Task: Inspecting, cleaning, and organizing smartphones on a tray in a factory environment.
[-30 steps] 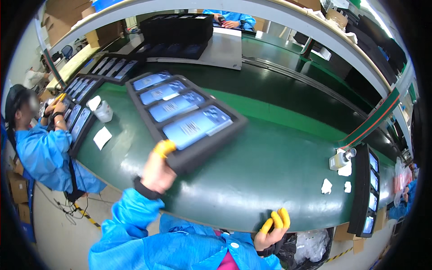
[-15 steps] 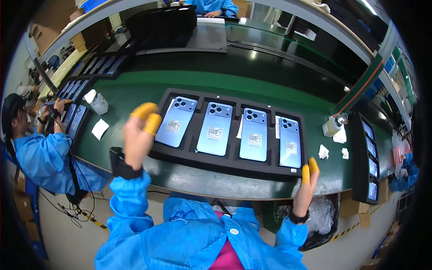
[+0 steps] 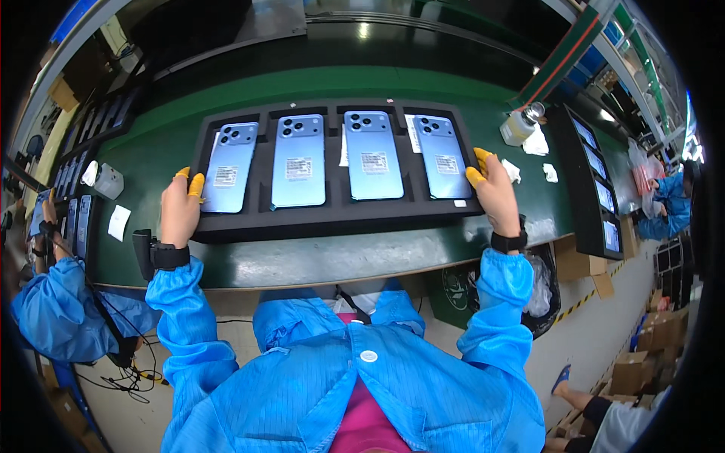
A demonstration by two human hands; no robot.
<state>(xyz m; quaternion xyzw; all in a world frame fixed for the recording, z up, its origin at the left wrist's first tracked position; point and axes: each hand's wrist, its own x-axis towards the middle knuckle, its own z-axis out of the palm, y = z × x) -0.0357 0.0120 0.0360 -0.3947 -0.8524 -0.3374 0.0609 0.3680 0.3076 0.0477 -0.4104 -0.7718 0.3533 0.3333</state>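
A black foam tray [image 3: 310,221] lies in front of me on the green table. Several light-blue smartphones [image 3: 298,162] rest in its slots, camera side up, each with a white label; strips of white paper [image 3: 413,134] show beside some. At the tray's left end, my left hand [image 3: 181,205] grips the edge, with yellow finger cots on its fingertips. My right hand [image 3: 492,189], in yellow finger cots too, holds the opposite end. Both hands are closed on the tray, their undersides hidden.
On the left stand a white-capped bottle [image 3: 108,181] and a white cloth [image 3: 118,223]. A metal-topped bottle [image 3: 521,124] and crumpled wipes [image 3: 536,141] lie right, near another phone tray [image 3: 566,158]. A co-worker [image 3: 53,302] sits left; a slanted post [image 3: 563,57] rises at the right.
My left hand has come down onto the tray's left end, and my right hand has taken hold of the right end. The tray now sits straighter before me. The view has shifted.
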